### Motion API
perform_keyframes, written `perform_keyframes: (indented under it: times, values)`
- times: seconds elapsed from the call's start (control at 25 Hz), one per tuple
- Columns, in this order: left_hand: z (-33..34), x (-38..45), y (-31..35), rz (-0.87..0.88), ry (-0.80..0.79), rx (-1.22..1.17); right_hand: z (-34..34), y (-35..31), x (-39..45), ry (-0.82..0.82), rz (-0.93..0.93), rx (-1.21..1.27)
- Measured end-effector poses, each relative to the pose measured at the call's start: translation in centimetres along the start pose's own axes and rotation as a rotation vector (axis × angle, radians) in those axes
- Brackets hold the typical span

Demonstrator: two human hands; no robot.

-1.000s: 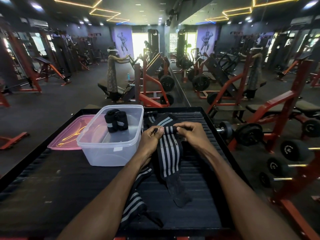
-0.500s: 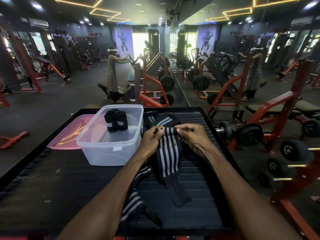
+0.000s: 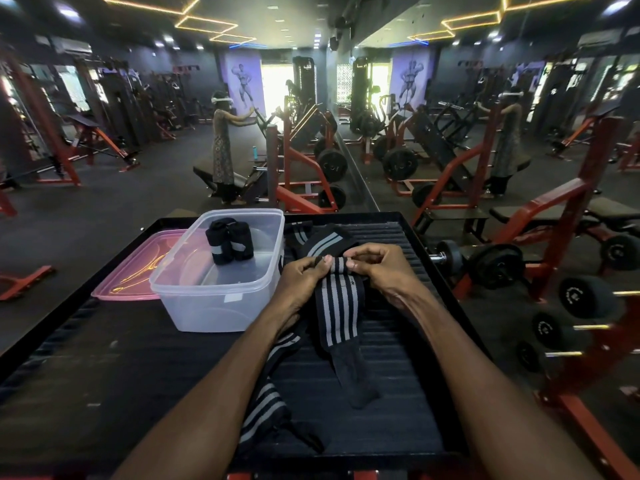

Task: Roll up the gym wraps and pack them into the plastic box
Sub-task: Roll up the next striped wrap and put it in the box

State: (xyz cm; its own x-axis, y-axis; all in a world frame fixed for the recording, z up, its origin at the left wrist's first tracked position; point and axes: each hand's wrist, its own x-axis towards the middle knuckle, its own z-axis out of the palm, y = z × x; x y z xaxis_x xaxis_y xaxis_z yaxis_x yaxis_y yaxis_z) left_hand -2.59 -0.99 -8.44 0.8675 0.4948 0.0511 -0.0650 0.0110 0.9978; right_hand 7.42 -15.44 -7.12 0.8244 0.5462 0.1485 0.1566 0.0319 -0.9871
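A black gym wrap with grey stripes (image 3: 341, 310) hangs down onto the black ribbed platform (image 3: 398, 375). My left hand (image 3: 301, 277) and my right hand (image 3: 377, 268) pinch its top end, which is curled into a small roll between my fingertips. The clear plastic box (image 3: 214, 299) stands just left of my left hand and holds two rolled black wraps (image 3: 229, 240) upright. Another striped wrap (image 3: 322, 242) lies behind my hands. A third (image 3: 261, 410) lies under my left forearm.
The box's pink lid (image 3: 128, 271) lies flat to the left of the box. Dumbbells (image 3: 485, 268) and a red rack (image 3: 571, 237) stand to the right of the platform. A person stands at a machine (image 3: 223, 147) far behind.
My hands have turned the wrap's top end a little further, so the roll at my fingertips is slightly tighter. The box and other wraps have not moved.
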Motion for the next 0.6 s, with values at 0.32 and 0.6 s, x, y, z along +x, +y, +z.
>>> perform_keyframes:
  times: [0.32, 0.6]
  values:
    - [0.0, 0.2, 0.1, -0.011, -0.027, -0.146, -0.7, -0.1, -0.1, -0.082, 0.084, -0.150]
    - [0.5, -0.4, 0.4, -0.147, -0.151, -0.160, -0.3, -0.9, -1.1, -0.086, 0.075, -0.151]
